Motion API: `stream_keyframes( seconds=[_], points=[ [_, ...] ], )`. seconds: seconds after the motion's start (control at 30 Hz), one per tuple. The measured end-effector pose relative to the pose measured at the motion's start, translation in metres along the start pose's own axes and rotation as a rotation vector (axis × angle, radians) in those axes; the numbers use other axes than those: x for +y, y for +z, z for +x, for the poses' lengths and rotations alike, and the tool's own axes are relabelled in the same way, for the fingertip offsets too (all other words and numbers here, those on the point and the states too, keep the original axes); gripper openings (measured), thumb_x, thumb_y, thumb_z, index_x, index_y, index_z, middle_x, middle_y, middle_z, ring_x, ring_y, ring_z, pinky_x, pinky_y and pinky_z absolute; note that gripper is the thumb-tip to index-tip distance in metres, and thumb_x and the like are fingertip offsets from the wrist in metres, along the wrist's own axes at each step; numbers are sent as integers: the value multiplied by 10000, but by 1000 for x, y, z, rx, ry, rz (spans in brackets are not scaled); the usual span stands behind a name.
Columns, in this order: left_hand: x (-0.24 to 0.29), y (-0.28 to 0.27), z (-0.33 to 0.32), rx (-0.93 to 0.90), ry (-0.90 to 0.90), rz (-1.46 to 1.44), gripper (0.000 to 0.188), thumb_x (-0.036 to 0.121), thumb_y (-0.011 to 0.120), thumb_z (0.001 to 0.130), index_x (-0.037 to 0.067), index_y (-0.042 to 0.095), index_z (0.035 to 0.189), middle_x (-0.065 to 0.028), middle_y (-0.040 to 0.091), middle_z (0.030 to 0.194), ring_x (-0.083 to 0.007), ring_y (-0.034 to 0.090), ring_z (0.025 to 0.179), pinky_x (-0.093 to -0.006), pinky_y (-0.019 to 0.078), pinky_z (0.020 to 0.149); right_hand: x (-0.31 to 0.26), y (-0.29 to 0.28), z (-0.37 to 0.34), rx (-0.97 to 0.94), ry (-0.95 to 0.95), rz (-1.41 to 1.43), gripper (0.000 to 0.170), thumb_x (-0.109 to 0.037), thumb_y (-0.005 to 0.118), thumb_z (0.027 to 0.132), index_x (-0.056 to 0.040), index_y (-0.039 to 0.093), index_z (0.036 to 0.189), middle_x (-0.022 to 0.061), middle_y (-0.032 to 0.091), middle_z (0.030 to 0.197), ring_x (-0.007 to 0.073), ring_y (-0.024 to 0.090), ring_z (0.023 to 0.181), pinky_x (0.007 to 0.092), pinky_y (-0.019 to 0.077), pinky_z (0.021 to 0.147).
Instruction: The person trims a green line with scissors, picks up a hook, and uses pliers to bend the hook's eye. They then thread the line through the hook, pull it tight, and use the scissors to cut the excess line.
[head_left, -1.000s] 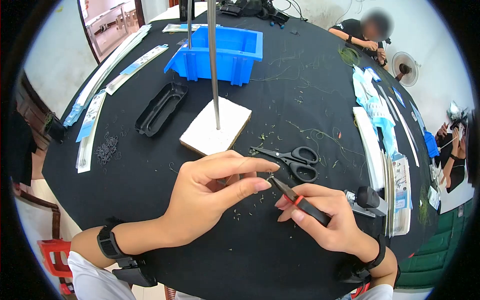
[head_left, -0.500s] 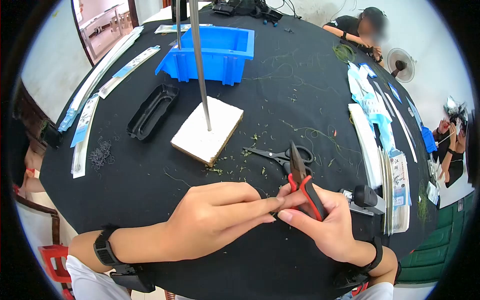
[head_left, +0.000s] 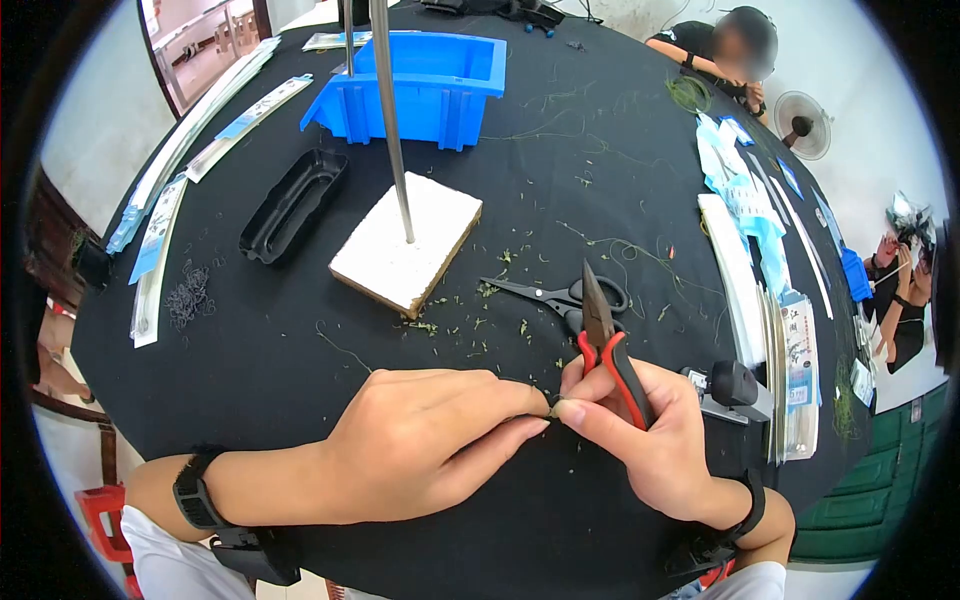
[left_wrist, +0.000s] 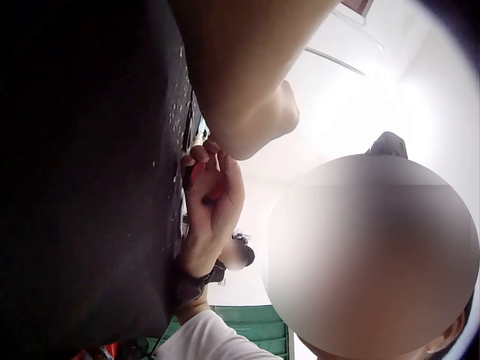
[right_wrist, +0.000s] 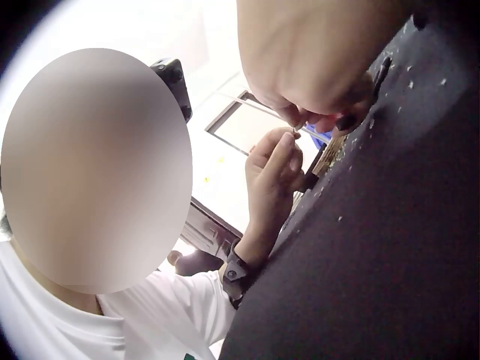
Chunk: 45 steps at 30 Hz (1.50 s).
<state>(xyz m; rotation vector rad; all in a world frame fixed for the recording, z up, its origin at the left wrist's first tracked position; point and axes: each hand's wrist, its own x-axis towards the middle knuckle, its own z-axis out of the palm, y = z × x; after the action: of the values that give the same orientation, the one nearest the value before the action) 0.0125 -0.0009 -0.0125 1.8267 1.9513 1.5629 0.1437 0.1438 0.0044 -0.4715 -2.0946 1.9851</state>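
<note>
My left hand [head_left: 440, 440] pinches a tiny thin piece [head_left: 553, 408] between thumb and forefinger; its kind is too small to tell. My right hand [head_left: 640, 425] meets it there, thumb and forefinger on the same piece. Tucked in the right hand are pliers [head_left: 598, 315] with red and black handles, their dark nose pointing up and away. In the right wrist view the fingertips of both hands come together around the small piece [right_wrist: 296, 133]. A thin line [head_left: 345, 348] runs over the cloth toward the left hand. Black scissors [head_left: 545, 293] lie just beyond the pliers.
A white block [head_left: 390, 250] carries an upright metal rod [head_left: 390, 110]. Behind are a black tray [head_left: 295, 205] and a blue bin [head_left: 410, 110]. Small dark pieces [head_left: 190, 298] lie heaped at left. A stapler [head_left: 735, 390] and long packets [head_left: 798, 370] are at right; green scraps litter the cloth.
The pliers' tip has left the left hand's fingertips and swung upright in the right hand. The right thumb and forefinger have come to the left fingertips. Both hands have lowered slightly.
</note>
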Motion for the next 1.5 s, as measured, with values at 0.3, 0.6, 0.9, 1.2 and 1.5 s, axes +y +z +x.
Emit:
stream_keyframes(
  seconds=[0.3, 0.6, 0.9, 1.2, 1.5],
  points=[
    [-4, 4, -3, 31, -34, -75, 104, 20, 697, 721, 40, 673, 820, -47, 577, 573, -127, 533, 439, -257, 378, 401, -1, 1, 0, 2, 10, -71, 93, -72, 671, 807, 8, 626, 822, 38, 583, 818, 67, 509, 703, 216, 394, 616],
    [3, -6, -3, -108, -336, -199, 63, 35, 662, 790, 2, 671, 844, 5, 526, 525, -21, 419, 431, -200, 279, 395, -1, 1, 2, 6, -134, -205, 83, -31, 681, 771, 12, 635, 825, 80, 592, 873, 130, 563, 787, 247, 445, 695],
    [4, -7, -2, -114, -561, -424, 57, 45, 658, 813, 0, 679, 843, 16, 545, 559, 8, 382, 472, -190, 258, 414, -2, 3, 4, 24, -257, -336, 120, 8, 687, 747, 7, 658, 864, 93, 585, 899, 157, 584, 819, 264, 469, 709],
    [4, -6, -3, -154, -481, -339, 40, 39, 663, 796, 2, 667, 812, 11, 530, 535, 0, 390, 463, -195, 272, 416, 4, 1, 5, -18, -323, -370, 124, 35, 667, 729, 5, 629, 843, 100, 586, 915, 169, 589, 818, 274, 470, 715],
    [3, -13, 6, 84, -834, -716, 142, 95, 623, 844, -37, 643, 891, 17, 525, 603, -8, 369, 462, -186, 233, 399, 3, -4, 11, 91, -561, -917, 203, 11, 667, 698, 37, 614, 892, 168, 549, 1090, 319, 548, 938, 376, 440, 787]
  ],
)
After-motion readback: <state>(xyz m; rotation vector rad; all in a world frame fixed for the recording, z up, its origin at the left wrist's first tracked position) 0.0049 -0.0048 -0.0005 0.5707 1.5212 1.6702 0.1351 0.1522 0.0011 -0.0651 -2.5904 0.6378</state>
